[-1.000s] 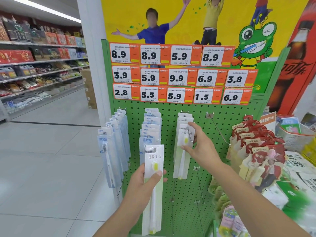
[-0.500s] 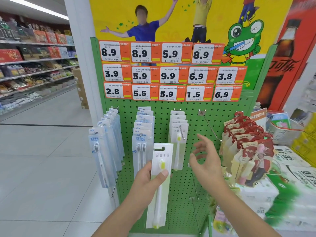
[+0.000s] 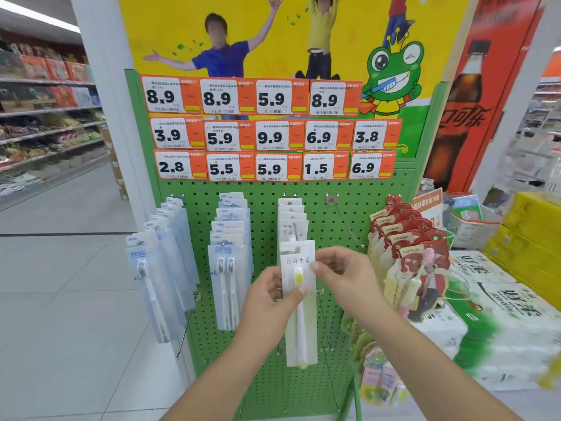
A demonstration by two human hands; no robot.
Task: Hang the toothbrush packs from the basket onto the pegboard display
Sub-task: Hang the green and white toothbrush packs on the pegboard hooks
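Both hands (image 3: 306, 287) on toothbrush pack (image 3: 299, 311)

You are standing in a shop, a supermarket aisle. In front of you a green pegboard (image 3: 267, 189) carries rows of orange price tags (image 3: 270, 132) and hanging toothbrush packs (image 3: 230, 262). Far left, long shelves (image 3: 45, 110) hold packaged goods along a tiled floor (image 3: 60, 284). On the right stand a cola advertisement (image 3: 467, 110) and stacked cartons (image 3: 501, 314).
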